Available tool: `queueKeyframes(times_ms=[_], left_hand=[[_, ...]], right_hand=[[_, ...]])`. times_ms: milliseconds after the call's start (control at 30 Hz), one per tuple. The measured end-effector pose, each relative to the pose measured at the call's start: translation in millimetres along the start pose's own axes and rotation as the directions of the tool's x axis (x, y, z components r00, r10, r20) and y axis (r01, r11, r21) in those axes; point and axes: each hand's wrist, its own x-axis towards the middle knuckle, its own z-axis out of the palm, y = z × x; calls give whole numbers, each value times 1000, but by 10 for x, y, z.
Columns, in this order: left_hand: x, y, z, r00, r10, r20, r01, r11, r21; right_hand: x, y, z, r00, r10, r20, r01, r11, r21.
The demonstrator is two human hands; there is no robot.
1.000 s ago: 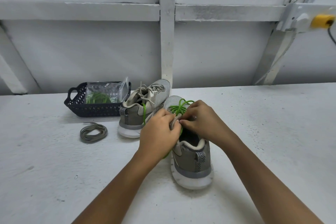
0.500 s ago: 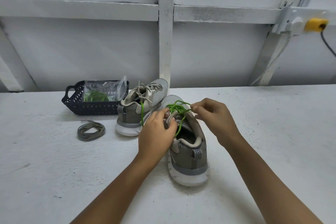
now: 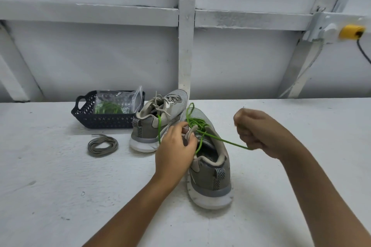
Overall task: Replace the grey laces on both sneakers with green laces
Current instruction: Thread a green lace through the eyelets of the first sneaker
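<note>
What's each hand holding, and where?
Right hand grips the green lace on its free stretch; left hand pinches the near sneaker by its tongue.

White table (image 3: 60, 196) bears near sneaker (image 3: 212, 178); far sneaker (image 3: 148, 126); black basket (image 3: 104, 120); grey lace (image 3: 102, 145).

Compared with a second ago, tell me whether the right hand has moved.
Yes. The right hand has pulled rightward, off the near sneaker it was over, drawing the green lace out with it.
</note>
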Motion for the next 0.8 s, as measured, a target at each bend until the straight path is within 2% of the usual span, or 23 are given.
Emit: queueKeyframes(times_ms=[67,133,167,267,333,400,467,533,633,667,733,800], left_hand=[[2,-3,6,1000,-3,1,3,1000,-7],[3,-6,8,1000,-4,2,4,1000,-18],[3,-6,7,1000,-2,2,2,1000,-24],[-4,-5,7,1000,12,1,-12,999,-30],[-9,-7,6,1000,20,-2,-20,999,-30],[-16,-8,3,1000,25,-3,-25,999,-30],[-18,-8,0,1000,26,-1,-26,999,-33],[-16,-4,-4,1000,15,-1,-15,999,-44],[-16,0,-1,1000,8,-8,-8,999,-51],[-16,0,1,1000,10,-14,-11,999,-48],[-18,-2,1,1000,21,-22,-22,999,-43],[-18,-1,5,999,24,-25,-26,999,-48]], right_hand=[[-16,-3,15,999,21,43,-6,946,-324],[0,3,100,993,-113,18,100,789,-606],[25,26,156,977,-211,7,159,713,-683],[112,85,334,926,-378,12,247,581,-776],[174,109,448,928,-365,80,261,480,-838],[238,135,527,942,-313,123,257,434,-863],[276,154,547,942,-311,126,270,478,-836],[266,168,527,922,-373,98,323,607,-726],[146,152,468,922,-388,-3,355,847,-395],[103,129,442,929,-371,0,358,896,-261],[36,69,373,931,-365,17,365,928,-69],[4,-6,273,940,-341,-12,342,940,18]])
